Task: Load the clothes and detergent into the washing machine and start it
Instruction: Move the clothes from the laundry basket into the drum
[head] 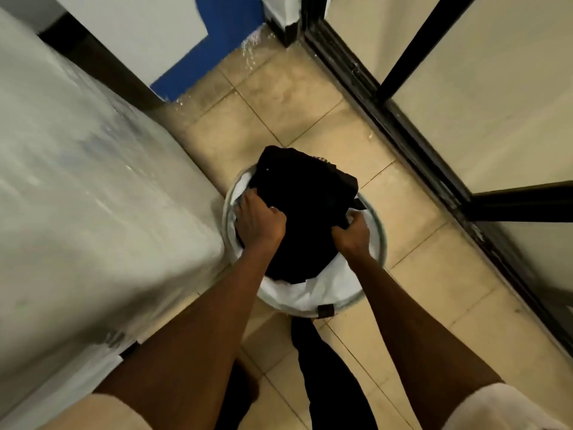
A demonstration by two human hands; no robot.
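- The washing machine (77, 187), a pale grey-white body with a smeared, blurred top, fills the left side of the frame from upper left to lower left; no brand or writing on it can be read.
- A blue painted patch (214, 48) marks the wall in the upper middle, above the beige tiled floor (288, 100).
- The left hand (259, 223), at centre, has its fingers curled into the left edge of the dark clothes (305, 212), gripping the fabric.
- The round laundry basket (310, 301), with a white liner and a pale rim, stands on the floor at centre, just beside the machine's side; the black clothes are heaped in it and rise above its rim.
- A small dark tab (325, 311) sits on the basket's near rim; no lettering shows on it.
- The right hand (353, 235), just right of centre, grips the right edge of the same clothes with clenched fingers.
- A dark-framed sliding door (418, 144) runs down the right side.
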